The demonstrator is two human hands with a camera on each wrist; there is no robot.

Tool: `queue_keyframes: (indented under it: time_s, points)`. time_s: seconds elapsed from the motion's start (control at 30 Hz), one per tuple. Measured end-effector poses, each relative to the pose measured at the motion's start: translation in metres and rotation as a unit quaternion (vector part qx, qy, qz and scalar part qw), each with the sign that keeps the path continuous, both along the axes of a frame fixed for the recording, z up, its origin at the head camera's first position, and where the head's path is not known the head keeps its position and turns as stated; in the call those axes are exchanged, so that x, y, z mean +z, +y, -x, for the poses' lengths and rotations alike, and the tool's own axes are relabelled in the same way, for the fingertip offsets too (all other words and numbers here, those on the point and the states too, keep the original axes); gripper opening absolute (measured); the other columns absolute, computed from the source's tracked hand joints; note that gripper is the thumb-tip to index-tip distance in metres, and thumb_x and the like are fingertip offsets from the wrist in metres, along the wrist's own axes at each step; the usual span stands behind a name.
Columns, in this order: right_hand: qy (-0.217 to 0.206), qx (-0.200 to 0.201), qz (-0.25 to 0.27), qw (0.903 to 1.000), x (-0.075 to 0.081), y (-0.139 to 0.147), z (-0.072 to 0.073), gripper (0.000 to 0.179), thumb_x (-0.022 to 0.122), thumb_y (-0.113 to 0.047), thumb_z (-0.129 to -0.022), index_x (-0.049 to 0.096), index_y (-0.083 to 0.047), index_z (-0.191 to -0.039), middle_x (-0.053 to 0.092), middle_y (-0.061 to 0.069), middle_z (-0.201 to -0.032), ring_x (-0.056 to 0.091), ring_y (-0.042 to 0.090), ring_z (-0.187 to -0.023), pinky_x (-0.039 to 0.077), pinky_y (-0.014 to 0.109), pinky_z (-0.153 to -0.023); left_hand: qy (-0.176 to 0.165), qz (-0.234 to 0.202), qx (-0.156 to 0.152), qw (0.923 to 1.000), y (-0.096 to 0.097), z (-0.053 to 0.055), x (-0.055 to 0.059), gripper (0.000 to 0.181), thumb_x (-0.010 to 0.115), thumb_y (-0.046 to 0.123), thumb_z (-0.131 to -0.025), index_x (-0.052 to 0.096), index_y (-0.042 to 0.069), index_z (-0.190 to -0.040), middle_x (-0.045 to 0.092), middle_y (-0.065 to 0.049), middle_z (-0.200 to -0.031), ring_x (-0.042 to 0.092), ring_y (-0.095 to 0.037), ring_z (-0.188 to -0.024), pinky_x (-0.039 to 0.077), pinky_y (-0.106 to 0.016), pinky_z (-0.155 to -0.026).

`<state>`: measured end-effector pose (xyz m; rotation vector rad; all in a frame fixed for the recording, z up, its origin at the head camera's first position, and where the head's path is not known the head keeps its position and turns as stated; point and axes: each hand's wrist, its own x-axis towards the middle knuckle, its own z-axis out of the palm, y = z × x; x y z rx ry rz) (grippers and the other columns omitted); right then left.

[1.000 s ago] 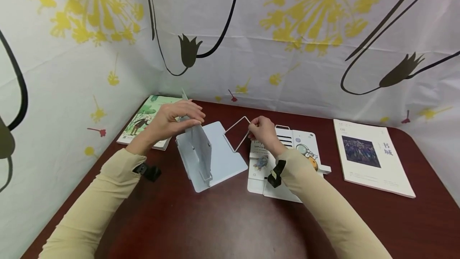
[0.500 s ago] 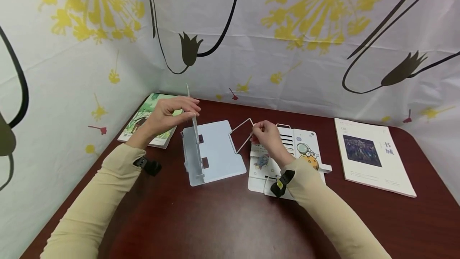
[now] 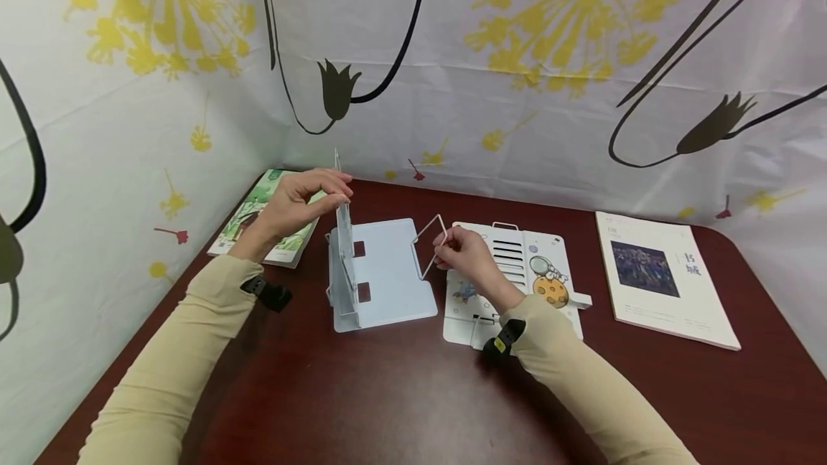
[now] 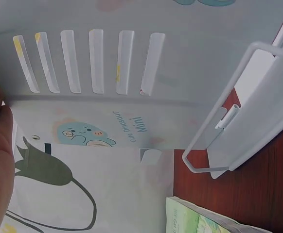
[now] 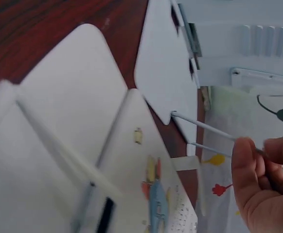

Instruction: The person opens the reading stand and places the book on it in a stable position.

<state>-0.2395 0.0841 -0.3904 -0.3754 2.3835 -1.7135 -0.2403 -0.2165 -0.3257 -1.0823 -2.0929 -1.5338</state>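
pinching the wire loop (image 3: 430, 264) with right hand (image 3: 466, 252)

- Front of desk (image 3: 388, 393): open passage between sleeves (image 3: 161, 357).
- Upright panel (image 3: 345, 242), held by left hand (image 3: 304, 197): bars leftward access to flat base (image 3: 394, 271).
- Raised wire loop (image 3: 427, 229), pinched by right hand (image 3: 468, 257): obstructs gap beside printed stand (image 3: 549, 289).
- Strip between printed stand and magazine (image 3: 665, 278): passable, narrowed by tab (image 3: 581, 300).

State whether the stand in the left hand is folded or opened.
Opened: its panel stands steeply up from the base plate, the left hand gripping it.
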Motion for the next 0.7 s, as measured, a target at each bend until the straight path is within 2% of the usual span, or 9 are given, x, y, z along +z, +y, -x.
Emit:
queue_keyframes:
  time_s: [0.1,0.17,0.27,0.43,0.57,0.7]
  points:
    - [-0.001,0.037,-0.022,0.9991,-0.004,-0.002,0.0,0.009,0.054,0.003,-0.091,0.057,0.01,-0.094,0.062,0.025,-0.102,0.065,0.018,-0.08,0.056,0.03,-0.073,-0.01,0.001,0.006,0.9999,-0.001,0.0,0.0,0.019,0.058,-0.02,-0.079,0.068,-0.005,-0.082,0.069,0.009,-0.093,0.058,-0.016,-0.11,0.042,-0.027,-0.099]
    - [-0.007,0.055,-0.034,0.9979,-0.006,-0.005,0.001,0.009,0.055,0.004,-0.091,0.059,0.011,-0.094,0.062,0.026,-0.105,0.066,0.019,-0.083,0.056,0.029,-0.073,-0.017,0.003,0.009,0.9998,-0.001,0.0,0.0,0.017,0.058,-0.019,-0.08,0.067,-0.005,-0.082,0.069,0.011,-0.093,0.058,-0.017,-0.11,0.042,-0.027,-0.099]
    - [-0.004,0.07,-0.062,0.9956,-0.008,-0.01,0.003,0.007,0.057,0.004,-0.089,0.062,0.008,-0.093,0.065,0.021,-0.096,0.067,0.019,-0.08,0.056,0.028,-0.071,-0.027,0.004,0.011,0.9996,-0.001,0.0,0.0,0.016,0.058,-0.019,-0.08,0.067,-0.005,-0.082,0.068,0.012,-0.093,0.058,-0.017,-0.111,0.042,-0.027,-0.099]
    - [0.023,0.079,-0.096,0.992,-0.01,-0.022,0.006,0.003,0.061,0.005,-0.084,0.062,0.002,-0.083,0.065,0.012,-0.078,0.064,0.013,-0.067,0.057,0.028,-0.064,-0.035,0.009,0.005,0.9993,0.001,0.001,0.002,0.015,0.06,-0.016,-0.081,0.067,-0.003,-0.081,0.068,0.01,-0.093,0.057,-0.015,-0.111,0.041,-0.028,-0.1]
    - [0.03,0.086,-0.108,0.9901,-0.014,-0.03,0.006,0.004,0.065,0.001,-0.084,0.064,0.003,-0.081,0.065,0.008,-0.074,0.063,0.012,-0.063,0.057,0.03,-0.061,-0.036,0.01,-0.007,0.9993,0.002,0.002,0.003,0.005,0.063,-0.004,-0.085,0.066,-0.003,-0.081,0.068,0.008,-0.093,0.057,-0.017,-0.111,0.041,-0.029,-0.1]
    - [0.015,0.076,-0.111,0.9908,-0.017,-0.037,0.005,0.006,0.069,-0.003,-0.082,0.065,0.001,-0.08,0.062,0.003,-0.069,0.063,0.015,-0.062,0.056,0.03,-0.059,-0.025,0.009,-0.027,0.9993,0.002,0.006,0.003,0.015,0.066,0.008,-0.087,0.065,-0.005,-0.079,0.068,0.008,-0.091,0.058,-0.018,-0.109,0.041,-0.03,-0.099]
